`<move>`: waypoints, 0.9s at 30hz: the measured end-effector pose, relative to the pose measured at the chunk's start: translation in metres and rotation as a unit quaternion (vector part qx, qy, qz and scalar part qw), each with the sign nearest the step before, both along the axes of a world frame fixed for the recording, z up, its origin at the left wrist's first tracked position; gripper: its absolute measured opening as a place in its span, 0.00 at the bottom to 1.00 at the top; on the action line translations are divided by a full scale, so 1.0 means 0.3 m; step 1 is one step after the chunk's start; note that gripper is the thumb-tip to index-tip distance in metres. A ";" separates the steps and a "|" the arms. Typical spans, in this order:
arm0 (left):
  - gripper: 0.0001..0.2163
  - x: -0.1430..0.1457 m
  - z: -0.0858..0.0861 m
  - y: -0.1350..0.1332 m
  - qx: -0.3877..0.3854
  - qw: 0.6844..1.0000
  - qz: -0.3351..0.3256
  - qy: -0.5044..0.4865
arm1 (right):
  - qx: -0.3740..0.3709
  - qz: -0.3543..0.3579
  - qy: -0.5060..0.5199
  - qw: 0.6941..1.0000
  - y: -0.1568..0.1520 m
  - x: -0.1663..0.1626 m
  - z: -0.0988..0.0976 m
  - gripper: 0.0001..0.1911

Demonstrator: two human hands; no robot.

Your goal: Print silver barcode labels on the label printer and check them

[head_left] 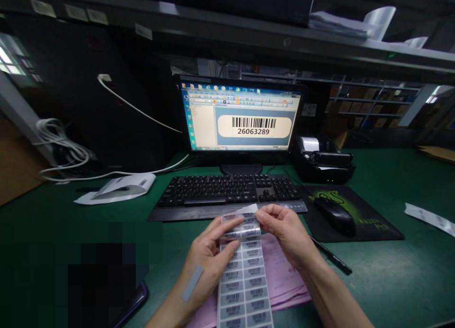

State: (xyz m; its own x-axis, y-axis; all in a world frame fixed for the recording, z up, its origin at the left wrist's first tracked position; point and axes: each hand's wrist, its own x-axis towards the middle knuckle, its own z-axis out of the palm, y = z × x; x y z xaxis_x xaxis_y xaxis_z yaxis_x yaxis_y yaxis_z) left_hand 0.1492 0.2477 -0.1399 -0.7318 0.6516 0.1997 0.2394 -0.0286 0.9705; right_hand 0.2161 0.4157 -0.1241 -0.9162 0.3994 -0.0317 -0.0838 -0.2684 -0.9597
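Observation:
A long strip of barcode labels [245, 280] hangs down in front of me over a pink paper sheet [284, 276] on the green desk [391, 271]. My left hand [209, 257] pinches the strip's upper left edge between thumb and fingers; a small blank label is stuck on the back of this hand. My right hand [284, 228] pinches the top right of the strip, where its end is bent over. Both hands are closed on the strip, just in front of the black keyboard [227, 190].
A monitor [241, 117] shows a barcode, 26063289. A black label printer [322, 159] stands to its right; a mouse [336, 216] lies on a mat, a pen [330, 254] beside it. White papers [117, 188] and cables lie left, a phone [133, 302] near the front, another label strip [430, 218] far right.

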 end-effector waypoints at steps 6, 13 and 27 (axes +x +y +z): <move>0.14 0.002 0.006 0.000 -0.005 1.000 -0.003 0.016 | -0.001 -0.001 0.000 1.000 0.000 0.000 -0.002 0.13; 0.14 -0.005 -0.003 -0.004 -0.019 0.999 0.017 0.039 | -0.001 0.000 -0.002 1.000 0.002 -0.002 -0.006 0.13; 0.15 -0.001 -0.003 -0.002 -0.019 0.999 0.016 0.021 | 0.014 -0.009 -0.004 1.000 0.003 -0.006 -0.010 0.14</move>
